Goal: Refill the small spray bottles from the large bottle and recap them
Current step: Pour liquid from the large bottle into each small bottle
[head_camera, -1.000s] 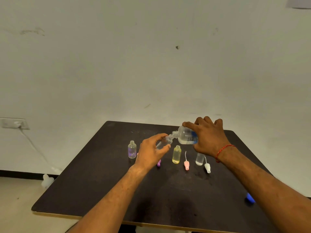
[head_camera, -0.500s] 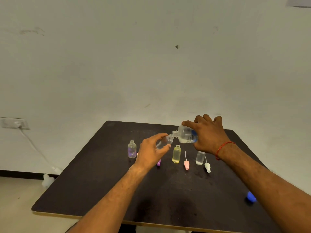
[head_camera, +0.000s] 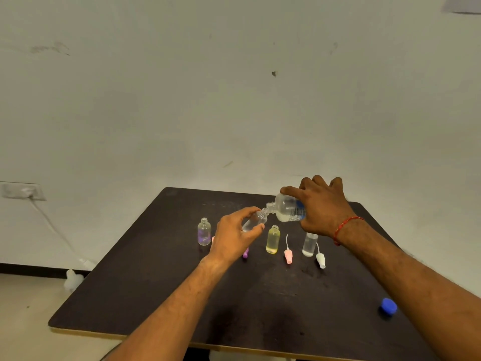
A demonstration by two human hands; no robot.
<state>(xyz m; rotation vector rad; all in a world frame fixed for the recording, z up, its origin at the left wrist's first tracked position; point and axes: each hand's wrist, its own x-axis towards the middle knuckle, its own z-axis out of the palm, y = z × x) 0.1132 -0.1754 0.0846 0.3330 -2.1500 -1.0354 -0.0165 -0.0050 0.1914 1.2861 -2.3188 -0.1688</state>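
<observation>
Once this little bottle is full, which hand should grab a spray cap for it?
Probably the right hand: it could set the large bottle down, and the pink cap and white cap lie just below it. The left hand is holding the small bottle.

You're working in dim, warm, yellowish light that spreads evenly over the wall [head_camera: 234, 100], with no hard glare anywhere. Your forearms throw only soft, smudgy shadows on the dark table [head_camera: 273, 308], so the light source reads as diffuse and overhead. The matte tabletop gives a faint dull sheen near its front edge. The wide lens bows the table's edges and stretches your arms toward the bottom corners. Detail is soft and slightly noisy; the label on the large bottle [head_camera: 289, 208] is unreadable.
</observation>
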